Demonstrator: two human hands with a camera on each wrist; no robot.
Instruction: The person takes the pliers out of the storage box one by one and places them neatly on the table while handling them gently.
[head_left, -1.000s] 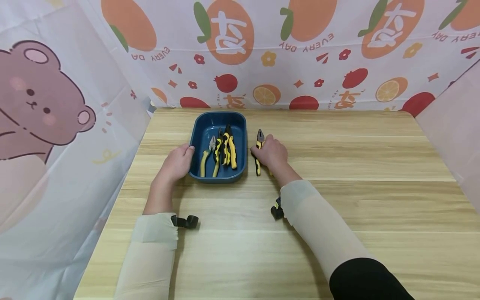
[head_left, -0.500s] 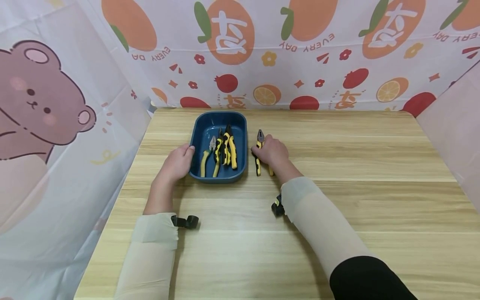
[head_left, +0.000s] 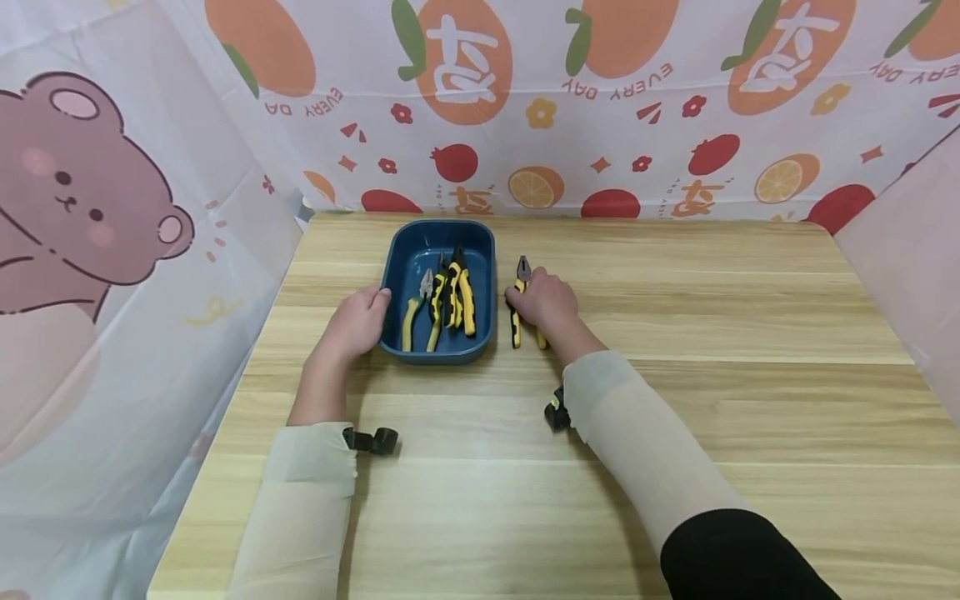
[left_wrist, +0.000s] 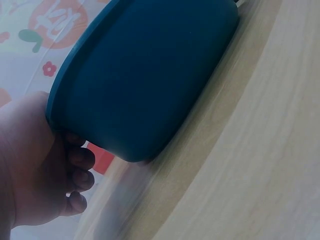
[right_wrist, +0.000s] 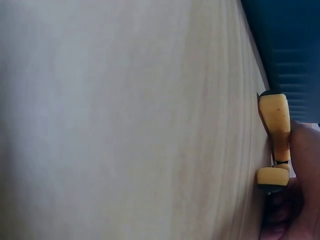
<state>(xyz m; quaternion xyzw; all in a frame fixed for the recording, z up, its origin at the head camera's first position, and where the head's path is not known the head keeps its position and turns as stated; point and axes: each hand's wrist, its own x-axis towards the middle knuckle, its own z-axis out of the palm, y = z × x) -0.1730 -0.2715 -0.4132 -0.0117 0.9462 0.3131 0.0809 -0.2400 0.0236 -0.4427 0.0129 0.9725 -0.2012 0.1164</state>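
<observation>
My left hand [head_left: 358, 321] grips the left rim of the blue plastic bin [head_left: 405, 267], thumb over the edge; in the left wrist view its fingers [left_wrist: 80, 159] curl below the rim of the bin [left_wrist: 140, 75]. Inside the bin lie several pliers [head_left: 467, 304] with yellow and black handles, jaws toward the far side. To the bin's right, my right hand [head_left: 551, 302] holds combination pliers [head_left: 516, 329] on the table, their grey head pointing away and the handles spread. In the right wrist view the yellow handle ends [right_wrist: 276, 116] show, while most of the hand is cut off.
The wooden table [head_left: 675, 417] stretches to the right and toward me. Behind it hangs a fruit-print cloth [head_left: 540, 133], and a bear-print cloth [head_left: 90, 192] hangs at the left. A black camera mount sits on each wrist, the left mount [head_left: 372, 441] near the table.
</observation>
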